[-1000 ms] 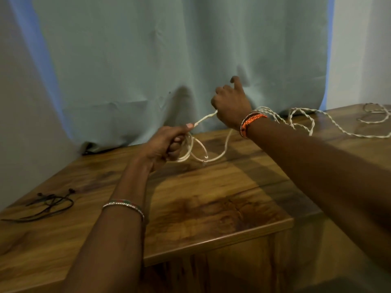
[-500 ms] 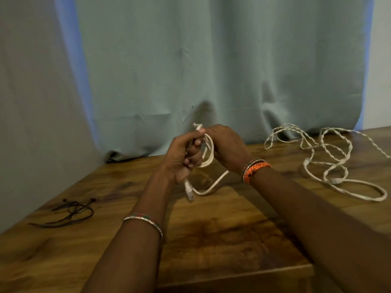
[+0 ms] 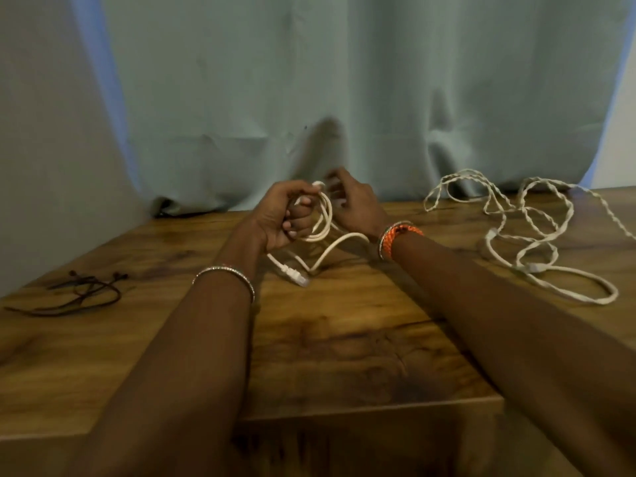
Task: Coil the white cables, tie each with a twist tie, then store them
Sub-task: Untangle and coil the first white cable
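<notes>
My left hand [image 3: 280, 215] grips a small coil of white cable [image 3: 323, 222] above the wooden table [image 3: 344, 339]. The cable's loose tail loops down to the tabletop and ends in a clear plug [image 3: 296, 274]. My right hand [image 3: 354, 204] is just behind the coil, its fingertips at the top loop; blur hides whether they pinch it. A second white cable [image 3: 523, 235], twisted and uncoiled, sprawls on the table at the right. Dark twist ties [image 3: 79, 294] lie on the table at the far left.
A pale blue-green curtain [image 3: 344, 98] hangs right behind the table's back edge. A plain wall [image 3: 41, 166] stands at the left. The table's front edge [image 3: 361, 411] steps back near my forearms.
My right hand came back from its stretched-out pull and met my left hand at the coil. The coil gained a loop, and the cable's plug end now rests on the table.
</notes>
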